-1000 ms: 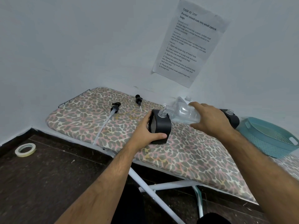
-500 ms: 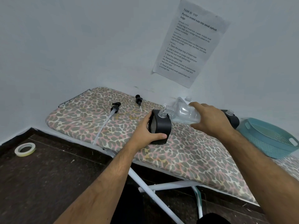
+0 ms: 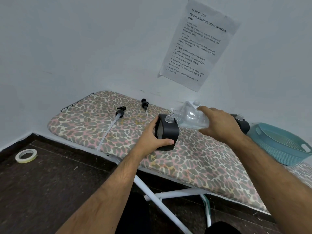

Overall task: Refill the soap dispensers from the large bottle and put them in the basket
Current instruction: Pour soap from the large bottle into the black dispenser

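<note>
wall sheet [image 3: 195, 46] — "portion mixed nuts into small ziplock bags"

Leopard-print ironing board [image 3: 194, 159] held two pumps [image 3: 120, 110] [image 3: 144, 103] with tubes, upright black dispenser [image 3: 168, 132], second dispenser [image 3: 243, 124] near teal basket [image 3: 283, 146]. Tape roll [image 3: 26, 155] lay on floor [image 3: 50, 191].

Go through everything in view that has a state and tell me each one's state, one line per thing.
Black dispenser: upright on the ironing board, pump off, neck open, gripped by the left hand.
Large clear bottle: uncapped, tipped with its mouth at the dispenser's neck, held by the right hand.
Second dispenser: behind the right hand, pump off.
Two pumps: lying loose on the board.
Basket: holds no dispenser yet.
</note>
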`<action>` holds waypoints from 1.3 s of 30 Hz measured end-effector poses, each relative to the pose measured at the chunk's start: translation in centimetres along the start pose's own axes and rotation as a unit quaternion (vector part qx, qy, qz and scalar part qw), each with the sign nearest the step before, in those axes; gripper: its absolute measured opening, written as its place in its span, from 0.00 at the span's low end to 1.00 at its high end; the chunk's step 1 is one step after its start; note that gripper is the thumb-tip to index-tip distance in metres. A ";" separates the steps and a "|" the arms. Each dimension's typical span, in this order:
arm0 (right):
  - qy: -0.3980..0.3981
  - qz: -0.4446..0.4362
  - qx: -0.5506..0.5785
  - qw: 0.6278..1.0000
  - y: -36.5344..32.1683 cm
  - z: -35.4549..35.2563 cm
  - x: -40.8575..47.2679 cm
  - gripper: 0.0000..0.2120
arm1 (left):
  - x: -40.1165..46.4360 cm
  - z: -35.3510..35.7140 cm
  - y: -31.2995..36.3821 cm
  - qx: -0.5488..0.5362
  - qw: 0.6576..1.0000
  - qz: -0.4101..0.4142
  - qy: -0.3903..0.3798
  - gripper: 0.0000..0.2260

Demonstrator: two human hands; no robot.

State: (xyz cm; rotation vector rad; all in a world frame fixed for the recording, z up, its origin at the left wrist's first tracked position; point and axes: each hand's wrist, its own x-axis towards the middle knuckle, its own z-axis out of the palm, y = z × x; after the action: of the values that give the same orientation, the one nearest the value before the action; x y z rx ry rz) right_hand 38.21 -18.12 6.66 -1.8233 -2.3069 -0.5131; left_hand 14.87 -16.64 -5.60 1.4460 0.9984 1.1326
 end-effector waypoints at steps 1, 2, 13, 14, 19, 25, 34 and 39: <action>0.000 0.000 0.000 1.000 0.0 0.0 0.0 0.34 | 0.0 0.0 0.0 0.001 1.000 0.001 0.000 0.47; 0.000 0.000 0.001 1.000 0.0 0.0 0.0 0.33 | 0.0 0.0 0.0 0.002 1.000 0.002 0.000 0.47; -0.004 0.002 -0.004 1.000 0.0 -0.1 0.0 0.33 | 0.2 0.0 -0.2 0.006 1.000 0.004 0.003 0.47; -0.004 0.002 -0.004 1.000 0.0 -0.1 0.0 0.33 | 0.2 0.0 -0.3 0.005 1.000 0.006 0.003 0.47; -0.005 0.001 -0.005 1.000 0.0 -0.2 0.1 0.33 | 0.3 0.0 -0.6 0.006 1.000 0.007 0.002 0.49; -0.002 -0.001 -0.006 1.000 0.0 -0.1 0.1 0.33 | 0.4 -0.1 -0.8 0.006 1.000 0.003 0.002 0.50; -0.001 -0.003 -0.007 1.000 0.1 -0.1 0.1 0.33 | 0.5 -0.1 -0.8 0.007 1.000 0.000 0.005 0.50; -0.001 -0.004 -0.011 1.000 0.0 -0.2 0.2 0.33 | 0.5 -0.1 -0.8 0.007 1.000 0.002 0.004 0.49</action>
State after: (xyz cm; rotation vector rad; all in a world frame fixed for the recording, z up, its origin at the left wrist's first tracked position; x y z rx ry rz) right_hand 38.17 -18.05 6.91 -1.8251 -2.3207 -0.5398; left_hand 14.91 -16.01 -6.35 1.4565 1.0122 1.1368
